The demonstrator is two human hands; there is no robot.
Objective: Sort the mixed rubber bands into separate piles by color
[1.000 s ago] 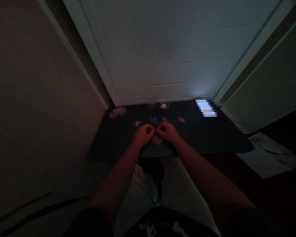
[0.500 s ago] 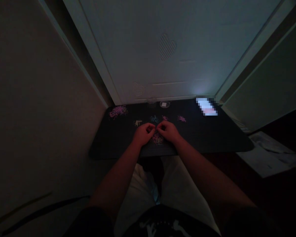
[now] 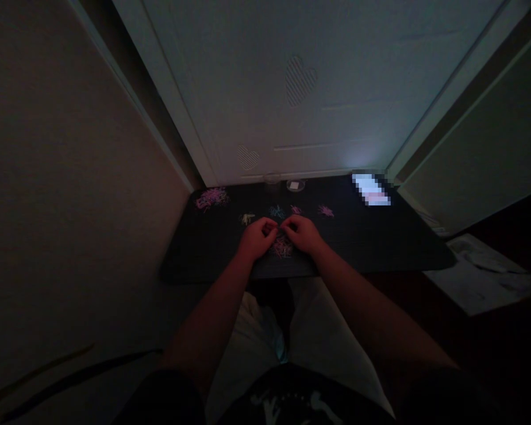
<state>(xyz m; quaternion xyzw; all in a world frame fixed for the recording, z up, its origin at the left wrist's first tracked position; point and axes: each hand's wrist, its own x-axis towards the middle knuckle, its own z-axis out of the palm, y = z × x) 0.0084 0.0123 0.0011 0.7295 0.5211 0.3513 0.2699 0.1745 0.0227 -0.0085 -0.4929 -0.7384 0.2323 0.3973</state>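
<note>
My left hand [image 3: 258,235] and my right hand [image 3: 301,232] face each other over the dark table, fingertips pinched and nearly touching. Anything between the fingers is too small and dim to make out. Just below them lies a mixed-colour pile of small thin bands [image 3: 283,247], partly covered by the hands. Beyond my fingers are a small blue heap [image 3: 277,211] and a little pink heap [image 3: 296,209]. A pale yellowish heap [image 3: 246,219] sits off my left hand, and a pink-purple heap [image 3: 325,211] beyond my right.
A larger pink-purple pile [image 3: 211,198] occupies the table's [image 3: 380,242] back left corner. A clear container [image 3: 272,182] and a round clear lid [image 3: 295,185] stand along the back edge by the white door [image 3: 336,71]. A lit, blurred-out screen [image 3: 371,190] lies back right.
Both hands stay almost in place, with their fingers still pinched close together. The whole view has shifted very slightly; the heaps look unchanged.
</note>
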